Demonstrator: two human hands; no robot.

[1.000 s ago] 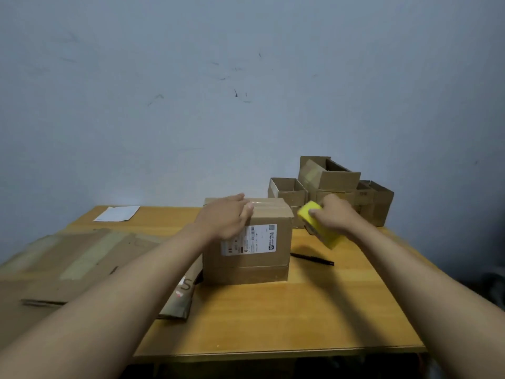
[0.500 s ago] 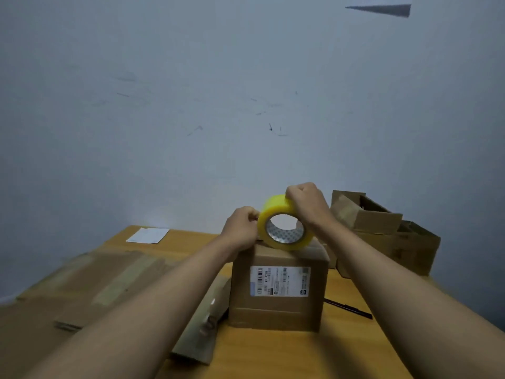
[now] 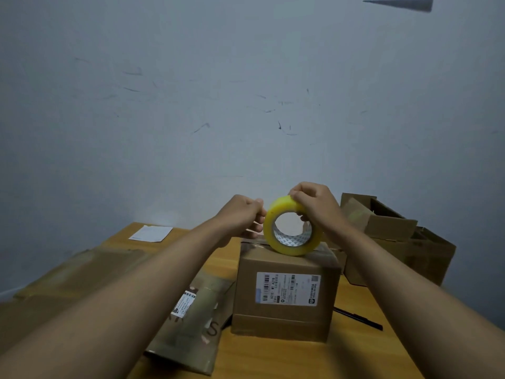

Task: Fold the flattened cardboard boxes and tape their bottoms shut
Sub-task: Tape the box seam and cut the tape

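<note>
A folded brown cardboard box (image 3: pixel 287 291) with a white shipping label stands on the wooden table (image 3: pixel 273 359). A yellow roll of clear tape (image 3: pixel 289 243) stands on edge over the box's top. My right hand (image 3: pixel 314 206) grips the roll from above, a finger inside its core. My left hand (image 3: pixel 243 214) has curled fingers pinching at the roll's left rim, where the tape's end seems to be. Flattened cardboard boxes (image 3: pixel 82 274) lie at the left, one (image 3: pixel 191 324) beside the box.
Several folded open boxes (image 3: pixel 393 231) stand stacked at the right behind my right arm. A black pen-like tool (image 3: pixel 358 318) lies on the table right of the box. A white paper sheet (image 3: pixel 150 233) lies at the far left corner. A grey wall rises behind the table.
My right hand brought the tape roll from the box's right side onto its top. My left hand left the box top and now pinches at the roll's rim. The camera tilted upward.
</note>
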